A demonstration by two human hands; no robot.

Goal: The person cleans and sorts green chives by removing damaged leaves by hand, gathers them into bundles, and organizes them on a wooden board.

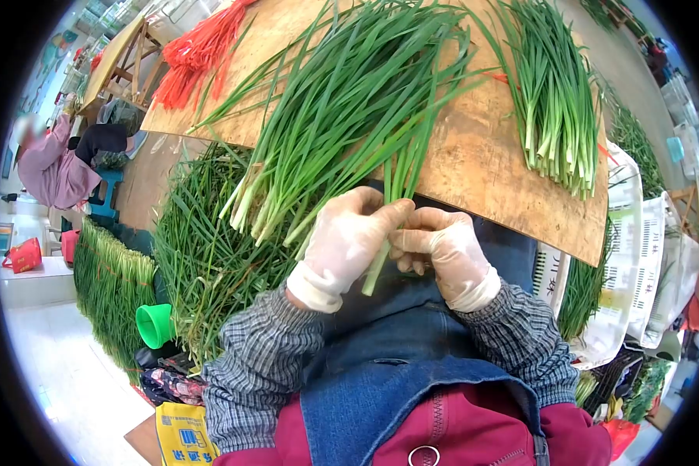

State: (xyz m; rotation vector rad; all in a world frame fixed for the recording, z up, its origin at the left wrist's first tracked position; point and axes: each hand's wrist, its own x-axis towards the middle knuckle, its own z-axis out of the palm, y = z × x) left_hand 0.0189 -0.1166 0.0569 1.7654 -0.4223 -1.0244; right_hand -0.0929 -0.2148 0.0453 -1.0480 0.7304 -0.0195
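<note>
My left hand [343, 239], in a pale thin glove, pinches a few garlic chives [394, 182] in front of my lap, their pale lower ends pointing down toward me. Close beside it, my gloved right hand [445, 252] has its thumb and fingers pressed together at the same stalks; what lies between those fingertips is hidden. A large loose pile of garlic chives [349, 93] spreads over the wooden board [474, 155], its white ends hanging past the near edge. Farther right on the board lies a neater bunch of garlic chives [555, 109].
Red ties [198, 54] lie at the board's far left. Below left are a heap of loose greens [210, 233], standing bundles [120, 287] and a green cup [155, 325]. White plastic crates [629, 256] stand at right. A person in pink [54, 167] sits at far left.
</note>
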